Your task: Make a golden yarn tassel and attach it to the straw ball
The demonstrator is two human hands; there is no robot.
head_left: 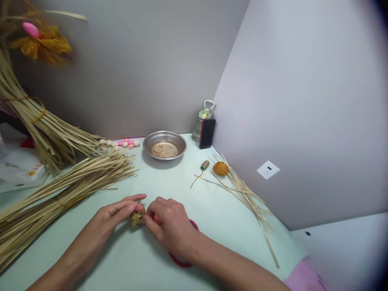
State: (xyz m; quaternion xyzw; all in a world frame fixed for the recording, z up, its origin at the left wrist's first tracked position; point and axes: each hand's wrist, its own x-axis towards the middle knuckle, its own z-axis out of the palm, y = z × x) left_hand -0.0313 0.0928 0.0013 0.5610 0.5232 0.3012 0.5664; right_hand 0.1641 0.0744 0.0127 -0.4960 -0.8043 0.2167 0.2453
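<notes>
A small woven piece of yellowish straw (138, 218) is held just above the table near its front. My left hand (117, 214) grips it from the left, thumb and fingers closed around its upper side. My right hand (169, 222) is pinched against the piece's right edge, its fingertips partly hidden by the hand itself. Whether a single strand lies in that pinch is too small to make out. Under my right wrist, red curved handles (182, 263) show on both sides; the rest of that object is covered.
Bundles of straw strips (75, 182) fill the left side. A metal bowl (164, 145) with liquid stands at the back, beside pink and white oval pieces (125, 144). A bottle (197, 128), phone (207, 134), thread spool (205, 165), brown ball (221, 168) and loose strips (247, 194) line the right.
</notes>
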